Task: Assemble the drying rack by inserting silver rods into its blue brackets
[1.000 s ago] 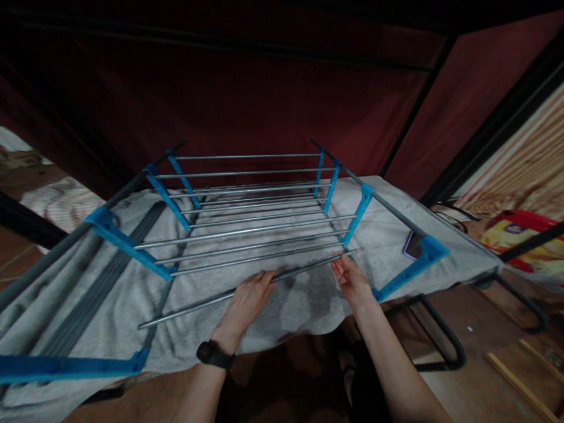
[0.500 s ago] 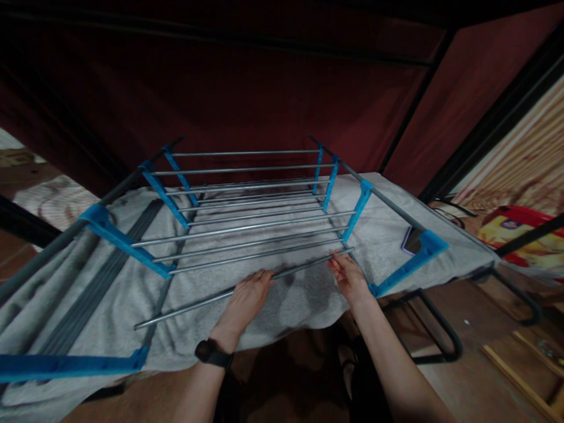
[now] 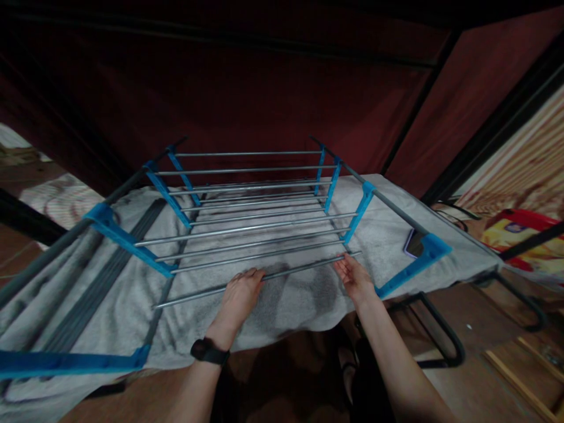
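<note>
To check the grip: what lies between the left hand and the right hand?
The head view shows a stretch of metal rod between left hand and right hand, with grey cloth below it.

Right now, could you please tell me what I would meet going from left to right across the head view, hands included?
Bundle of grey rods, left hand, right hand, purple-edged dark object, red-and-yellow package.
</note>
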Available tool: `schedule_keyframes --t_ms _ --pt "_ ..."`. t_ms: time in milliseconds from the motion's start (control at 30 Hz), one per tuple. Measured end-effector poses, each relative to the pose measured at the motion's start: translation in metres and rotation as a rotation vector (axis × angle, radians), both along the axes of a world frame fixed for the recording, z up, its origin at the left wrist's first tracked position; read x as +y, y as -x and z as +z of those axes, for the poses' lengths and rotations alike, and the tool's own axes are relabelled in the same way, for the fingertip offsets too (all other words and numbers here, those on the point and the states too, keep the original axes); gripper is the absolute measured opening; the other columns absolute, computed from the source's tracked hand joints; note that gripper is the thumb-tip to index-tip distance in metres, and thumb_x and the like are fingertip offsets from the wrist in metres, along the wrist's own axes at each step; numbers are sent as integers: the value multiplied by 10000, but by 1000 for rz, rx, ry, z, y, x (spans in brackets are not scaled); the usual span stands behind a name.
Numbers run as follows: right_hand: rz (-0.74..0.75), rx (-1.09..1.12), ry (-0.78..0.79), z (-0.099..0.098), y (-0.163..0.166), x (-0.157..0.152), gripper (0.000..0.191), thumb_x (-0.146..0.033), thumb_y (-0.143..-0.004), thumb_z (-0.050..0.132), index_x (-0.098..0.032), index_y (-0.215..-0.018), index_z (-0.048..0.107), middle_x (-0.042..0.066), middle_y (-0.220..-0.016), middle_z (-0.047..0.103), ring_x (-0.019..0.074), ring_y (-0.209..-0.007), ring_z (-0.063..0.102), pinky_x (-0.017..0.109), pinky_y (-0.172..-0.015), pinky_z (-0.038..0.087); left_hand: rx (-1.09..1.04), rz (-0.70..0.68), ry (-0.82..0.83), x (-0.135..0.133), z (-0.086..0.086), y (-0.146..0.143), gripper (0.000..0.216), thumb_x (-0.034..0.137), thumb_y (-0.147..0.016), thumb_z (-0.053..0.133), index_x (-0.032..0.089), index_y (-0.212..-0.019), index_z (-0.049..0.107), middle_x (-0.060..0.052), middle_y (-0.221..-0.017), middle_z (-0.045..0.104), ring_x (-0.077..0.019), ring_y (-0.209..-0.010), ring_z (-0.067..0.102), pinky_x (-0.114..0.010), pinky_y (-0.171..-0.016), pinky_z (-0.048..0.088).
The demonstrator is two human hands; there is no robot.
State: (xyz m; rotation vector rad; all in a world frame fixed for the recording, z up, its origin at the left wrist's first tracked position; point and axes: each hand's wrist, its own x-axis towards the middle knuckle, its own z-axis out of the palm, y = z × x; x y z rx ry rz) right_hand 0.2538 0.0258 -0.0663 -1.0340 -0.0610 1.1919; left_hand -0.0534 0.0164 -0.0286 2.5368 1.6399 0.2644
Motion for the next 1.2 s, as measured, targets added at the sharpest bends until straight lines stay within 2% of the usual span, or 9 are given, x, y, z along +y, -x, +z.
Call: schedule_keyframes --t_ms 167,467,567,733,900,1033,1100,1200 --pt "-32 -19 -7 1 -11 -1 115 -108 -805 687 -187 -778 609 -11 -694 692 98 -624 673 209 -667 616 27 80 3 2 2 13 171 172 -894 501 202 -980 646 -85 -990 704 -244 -942 653 -379 -878 433" --pt "-45 -23 46 -1 -23 -3 154 -80 -880 559 -170 -770 619 0 -704 684 88 -655 675 205 -693 615 28 228 44 3 9 41 175 188 -872 525 223 -968 666 -67 -988 727 -236 -975 655 -373 -934 400" --pt "-50 -36 46 -3 -27 -3 157 -79 -882 552 -167 -774 624 6 -729 692 91 -663 678 206 -686 615 35 314 20 4 7 53 166 204 -866 535 230 -956 673 -70 -981 730 -253 -996 644 -428 -1004 358" --pt "-50 -51 71 -7 -33 -3 166 -70 -887 538 -167 -789 630 -4 -711 675 86 -650 672 213 -688 616 17 491 -47 4 2 70 155 187 -841 544 221 -912 677 -106 -990 715 -312 -1080 590 -593 -1071 239" --pt "-56 -53 109 -8 -38 -2 205 -76 -908 498 -178 -780 621 -5 -716 667 89 -642 677 215 -663 617 2 653 -136 -2 5 80 170 229 -843 540 199 -944 674 -152 -1074 668 -344 -1122 545 -634 -1050 265" --pt "-80 -56 124 -5 -39 -2 230 -65 -912 480 -181 -766 614 -13 -700 657 88 -624 671 217 -636 620 32 790 -174 -8 10 84 228 294 -851 542 177 -1010 655 -184 -1171 624 -356 -1133 542 -575 -982 377" --pt "-78 -63 132 -3 -39 -3 241 -59 -915 471 -179 -760 611 -14 -699 657 88 -624 671 219 -626 621 -8 848 -111 -7 12 87 265 326 -850 551 172 -1047 640 -184 -1169 621 -327 -1053 597 -471 -886 459" --pt "-82 -68 166 0 -38 -3 267 -70 -929 450 -179 -737 600 -13 -688 649 87 -604 663 211 -598 614 -138 899 50 -2 10 95 271 353 -823 601 184 -1032 633 -142 -1089 649 -253 -907 652 -340 -758 488"
